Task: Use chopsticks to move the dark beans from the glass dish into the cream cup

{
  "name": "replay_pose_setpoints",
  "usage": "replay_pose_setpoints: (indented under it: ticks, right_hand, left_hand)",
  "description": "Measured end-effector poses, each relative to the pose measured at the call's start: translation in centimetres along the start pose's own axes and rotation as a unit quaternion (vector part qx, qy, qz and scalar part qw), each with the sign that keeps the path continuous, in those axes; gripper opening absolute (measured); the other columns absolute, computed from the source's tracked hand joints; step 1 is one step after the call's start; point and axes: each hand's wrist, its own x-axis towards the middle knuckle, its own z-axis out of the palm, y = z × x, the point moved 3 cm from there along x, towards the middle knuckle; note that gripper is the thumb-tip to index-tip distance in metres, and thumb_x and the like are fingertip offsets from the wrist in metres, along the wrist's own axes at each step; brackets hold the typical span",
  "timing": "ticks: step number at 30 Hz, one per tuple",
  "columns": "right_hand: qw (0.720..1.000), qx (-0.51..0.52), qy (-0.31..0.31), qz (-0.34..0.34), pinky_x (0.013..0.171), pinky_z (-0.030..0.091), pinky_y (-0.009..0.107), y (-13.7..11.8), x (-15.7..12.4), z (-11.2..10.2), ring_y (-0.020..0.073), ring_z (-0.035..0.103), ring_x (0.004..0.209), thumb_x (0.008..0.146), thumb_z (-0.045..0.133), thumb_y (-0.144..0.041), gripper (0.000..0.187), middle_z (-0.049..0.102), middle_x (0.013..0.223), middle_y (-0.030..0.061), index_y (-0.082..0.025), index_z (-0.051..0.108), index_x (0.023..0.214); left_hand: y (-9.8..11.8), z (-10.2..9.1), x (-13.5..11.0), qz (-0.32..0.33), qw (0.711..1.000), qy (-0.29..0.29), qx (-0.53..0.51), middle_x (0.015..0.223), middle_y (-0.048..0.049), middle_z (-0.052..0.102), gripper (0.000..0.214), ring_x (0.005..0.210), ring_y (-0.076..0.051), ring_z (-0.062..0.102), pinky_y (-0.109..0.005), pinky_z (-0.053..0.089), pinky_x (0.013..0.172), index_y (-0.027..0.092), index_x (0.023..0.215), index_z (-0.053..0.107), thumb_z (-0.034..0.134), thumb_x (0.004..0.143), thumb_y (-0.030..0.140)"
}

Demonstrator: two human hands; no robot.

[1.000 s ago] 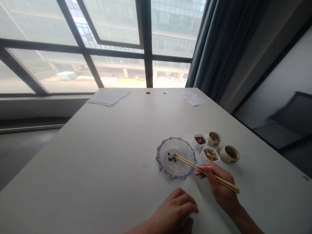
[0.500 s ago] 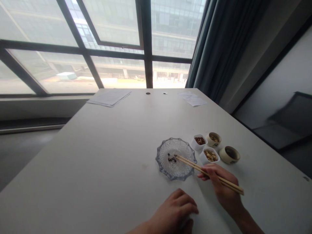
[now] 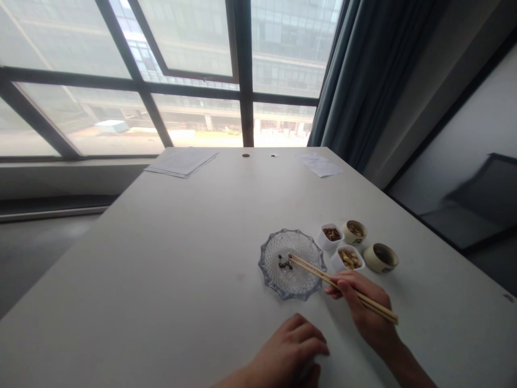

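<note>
My right hand (image 3: pixel 365 304) is closed around a pair of wooden chopsticks (image 3: pixel 343 285). Their tips reach into a scalloped clear glass dish (image 3: pixel 269 277), right at one small dark bean (image 3: pixel 290 256); whether they pinch it I cannot tell. Several more dark beans (image 3: pixel 286 265) lie on the dish floor just left of the tips. In front of the dish, my left hand (image 3: pixel 293 345) rests on the table with loosely bent fingers, thumb apart, and nothing visible in it.
Right of the dish stand a white cup of brown dried pieces (image 3: pixel 331 235), a white cup of pale nuts (image 3: pixel 348 258), a cream cup with pieces inside (image 3: pixel 354 231) and a cream cup with dark contents (image 3: pixel 380 257). Papers (image 3: pixel 181 161) lie on the far white table (image 3: pixel 181 242).
My right hand and the back ends of the chopsticks have shifted slightly left, while the tips stay nearly in place by the bean. My left hand has barely moved.
</note>
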Motion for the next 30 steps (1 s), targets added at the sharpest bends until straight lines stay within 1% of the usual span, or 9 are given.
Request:
replay_pose_setpoints:
  ticks: [5,11,16,19,21,24,26,28,30]
  right_hand:
    - [1.0,0.002,-0.013,-0.001,0.066,0.067,0.024,0.1,0.0,0.1,0.0173,0.081,0.073,0.11,0.062,-0.031,0.027,0.083,0.091,0.0043,-0.025,0.086,0.101]
    - [0.999,0.023,0.007,0.023,0.067,0.07,0.027,0.3,-0.1,0.2,0.0198,0.083,0.075,0.11,0.061,-0.036,0.031,0.085,0.093,0.0071,-0.024,0.088,0.1]
    - [0.994,0.053,0.057,0.078,0.068,0.072,0.029,1.0,-0.4,0.6,0.0225,0.085,0.073,0.107,0.067,-0.044,0.032,0.086,0.09,0.0079,-0.023,0.088,0.094]
    - [0.987,0.063,0.105,0.105,0.067,0.073,0.03,1.0,-0.5,0.0,0.0244,0.086,0.072,0.104,0.07,-0.05,0.035,0.087,0.087,0.009,-0.021,0.087,0.092]
    - [0.984,0.054,0.133,0.107,0.066,0.073,0.03,0.5,-0.7,-1.4,0.0263,0.086,0.072,0.103,0.071,-0.052,0.039,0.087,0.087,0.0106,-0.019,0.087,0.092]
    - [0.975,0.021,0.196,0.1,0.067,0.072,0.03,-0.7,-1.5,-5.3,0.026,0.086,0.073,0.103,0.071,-0.053,0.041,0.087,0.087,0.0118,-0.016,0.086,0.096]
    - [0.959,-0.011,0.269,0.089,0.068,0.071,0.028,-1.5,-2.5,-8.7,0.0231,0.085,0.071,0.103,0.07,-0.054,0.042,0.087,0.087,0.0108,-0.015,0.085,0.096]
    - [0.935,-0.062,0.341,0.082,0.067,0.07,0.027,-1.8,-3.6,-11.9,0.0209,0.083,0.068,0.104,0.069,-0.057,0.045,0.086,0.085,0.0101,-0.015,0.083,0.095]
    - [0.916,-0.117,0.374,0.09,0.065,0.069,0.028,-1.4,-4.3,-14.4,0.0216,0.083,0.066,0.102,0.069,-0.06,0.048,0.085,0.084,0.011,-0.014,0.082,0.095]
  left_hand:
    - [0.0,0.0,0.0,0.0,1.0,-0.015,0.01,0.123,-0.0015,0.078,0.043,0.109,-0.024,0.066,-0.032,0.056,0.106,0.024,0.116,0.067,0.077,0.079,0.005]
    - [0.0,0.0,0.0,-0.008,0.999,-0.026,0.019,0.126,-0.0026,0.077,0.044,0.112,-0.025,0.066,-0.034,0.056,0.106,0.025,0.118,0.066,0.076,0.08,0.005]
    - [0.1,-0.1,0.1,-0.011,0.999,-0.031,0.021,0.127,-0.0026,0.077,0.045,0.113,-0.025,0.066,-0.035,0.057,0.106,0.025,0.119,0.065,0.076,0.08,0.005]
    - [0.1,-0.2,0.0,-0.004,1.0,-0.025,0.017,0.128,-0.0023,0.077,0.047,0.113,-0.025,0.066,-0.034,0.056,0.106,0.025,0.119,0.065,0.075,0.078,0.004]
    - [0.1,-0.2,0.0,0.001,1.0,-0.014,0.012,0.127,-0.0016,0.077,0.05,0.112,-0.024,0.066,-0.033,0.056,0.105,0.026,0.118,0.064,0.074,0.076,0.002]
    - [0.4,-0.3,0.1,0.004,1.0,-0.003,0.003,0.125,-0.0009,0.077,0.054,0.111,-0.024,0.066,-0.033,0.057,0.104,0.027,0.119,0.064,0.07,0.072,-0.001]
    - [0.6,-0.5,0.1,0.0,1.0,-0.007,0.002,0.125,-0.0015,0.077,0.056,0.112,-0.025,0.066,-0.034,0.057,0.104,0.027,0.119,0.063,0.066,0.071,-0.002]
    - [0.8,-0.7,0.2,-0.005,1.0,-0.016,0.002,0.126,-0.0031,0.076,0.057,0.114,-0.026,0.065,-0.035,0.057,0.104,0.027,0.121,0.063,0.063,0.072,-0.003]
    - [0.9,-0.9,0.3,-0.004,1.0,-0.02,0.0,0.127,-0.0044,0.074,0.056,0.115,-0.026,0.065,-0.036,0.057,0.104,0.027,0.122,0.062,0.061,0.074,-0.003]
